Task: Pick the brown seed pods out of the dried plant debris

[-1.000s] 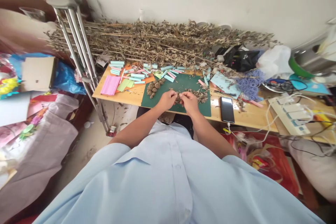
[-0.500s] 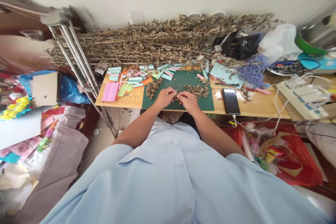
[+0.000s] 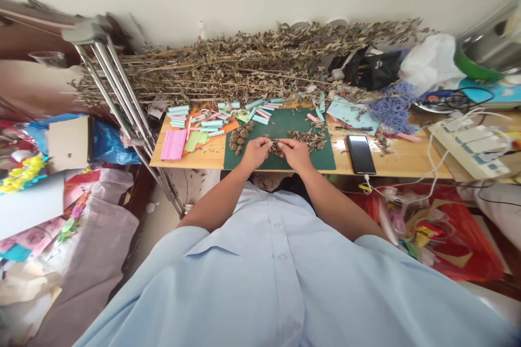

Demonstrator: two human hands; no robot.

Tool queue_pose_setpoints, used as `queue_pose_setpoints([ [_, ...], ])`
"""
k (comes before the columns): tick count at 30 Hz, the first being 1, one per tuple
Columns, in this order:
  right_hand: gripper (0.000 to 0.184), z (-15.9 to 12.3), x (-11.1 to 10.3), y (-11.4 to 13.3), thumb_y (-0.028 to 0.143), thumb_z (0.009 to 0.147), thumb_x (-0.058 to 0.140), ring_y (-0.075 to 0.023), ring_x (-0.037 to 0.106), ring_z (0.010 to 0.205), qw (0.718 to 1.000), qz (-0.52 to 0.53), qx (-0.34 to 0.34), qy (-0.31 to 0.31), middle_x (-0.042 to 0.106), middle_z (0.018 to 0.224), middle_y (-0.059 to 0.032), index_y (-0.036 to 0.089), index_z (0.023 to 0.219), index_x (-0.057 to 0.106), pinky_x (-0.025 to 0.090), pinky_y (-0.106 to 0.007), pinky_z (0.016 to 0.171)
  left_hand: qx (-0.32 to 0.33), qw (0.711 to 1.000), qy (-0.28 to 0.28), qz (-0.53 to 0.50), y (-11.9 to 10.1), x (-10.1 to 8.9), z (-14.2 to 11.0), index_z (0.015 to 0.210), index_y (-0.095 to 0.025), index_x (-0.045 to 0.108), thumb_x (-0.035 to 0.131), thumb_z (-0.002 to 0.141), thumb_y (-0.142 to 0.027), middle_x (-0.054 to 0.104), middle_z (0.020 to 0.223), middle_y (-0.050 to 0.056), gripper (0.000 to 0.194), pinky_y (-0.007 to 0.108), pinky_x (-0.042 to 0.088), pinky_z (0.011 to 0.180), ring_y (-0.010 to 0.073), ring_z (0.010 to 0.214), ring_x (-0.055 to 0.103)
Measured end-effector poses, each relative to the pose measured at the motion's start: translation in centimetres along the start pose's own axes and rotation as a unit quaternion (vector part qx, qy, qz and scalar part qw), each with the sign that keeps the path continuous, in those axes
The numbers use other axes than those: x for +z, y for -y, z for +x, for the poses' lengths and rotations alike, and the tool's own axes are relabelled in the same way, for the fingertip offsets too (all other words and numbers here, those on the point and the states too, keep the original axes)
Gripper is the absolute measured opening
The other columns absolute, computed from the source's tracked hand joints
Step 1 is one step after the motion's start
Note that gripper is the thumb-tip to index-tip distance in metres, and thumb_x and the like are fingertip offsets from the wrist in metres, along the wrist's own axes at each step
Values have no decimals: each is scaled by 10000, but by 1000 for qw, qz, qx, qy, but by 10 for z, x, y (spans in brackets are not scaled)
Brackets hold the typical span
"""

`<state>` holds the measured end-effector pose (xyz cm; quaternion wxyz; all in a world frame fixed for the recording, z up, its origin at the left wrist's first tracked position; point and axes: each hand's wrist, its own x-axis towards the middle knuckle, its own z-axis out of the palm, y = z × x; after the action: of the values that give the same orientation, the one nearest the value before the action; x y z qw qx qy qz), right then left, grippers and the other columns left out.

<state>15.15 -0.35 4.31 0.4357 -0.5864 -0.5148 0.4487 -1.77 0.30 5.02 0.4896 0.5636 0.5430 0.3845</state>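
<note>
My left hand and my right hand meet over a dark green cutting mat, their fingertips pinching a small dried plant sprig. Just beyond my right hand lies a loose heap of crumbled dried leaves. Several small rounded dried clusters sit in a row on the mat, left of my left hand. Pale blue paper rolls are scattered on orange paper beyond the mat.
Long dried leafy branches lie along the back of the wooden table. A black phone with a cable lies to the right, near a power strip. Metal crutches stand at the left.
The view has swung, and the table now sits higher and more level in the picture. My hands stay together over the mat, still pinching the sprig.
</note>
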Motion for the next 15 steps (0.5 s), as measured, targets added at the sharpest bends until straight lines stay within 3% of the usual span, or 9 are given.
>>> queue_pose_setpoints([
  [2, 388, -1, 4, -1, 462, 796, 692, -159, 589, 525, 1000, 21, -2, 11, 683, 618, -17, 182, 1050, 778, 471, -290, 512, 6, 1000, 3, 8, 0, 0, -1, 752, -170, 633, 594, 880, -377, 555, 559, -27, 246, 243, 387, 525, 108, 489, 498],
  [7, 433, -2, 11, -8, 402, 711, 745, -135, 610, 581, 996, 84, -1, 27, 736, 862, -39, 185, 1085, 723, 452, -255, 473, 21, 998, 6, 59, 0, 1, -4, 744, -169, 639, 583, 874, -333, 572, 601, -19, 217, 249, 382, 570, 120, 564, 498],
  [11, 382, -4, 12, -9, 393, 728, 710, -113, 575, 565, 997, 62, -23, 35, 714, 841, -23, 191, 1053, 707, 487, -262, 515, 72, 990, 1, 122, -1, 4, -7, 703, -165, 612, 537, 865, -239, 617, 703, 5, 193, 258, 399, 669, 140, 705, 536],
  [15, 381, -4, 10, -5, 416, 730, 689, -118, 564, 545, 997, 74, 20, 11, 690, 800, -9, 201, 1045, 682, 452, -248, 452, 79, 990, -14, 118, -2, 4, -8, 707, -169, 602, 515, 876, -233, 609, 709, 3, 201, 257, 397, 685, 137, 711, 527],
])
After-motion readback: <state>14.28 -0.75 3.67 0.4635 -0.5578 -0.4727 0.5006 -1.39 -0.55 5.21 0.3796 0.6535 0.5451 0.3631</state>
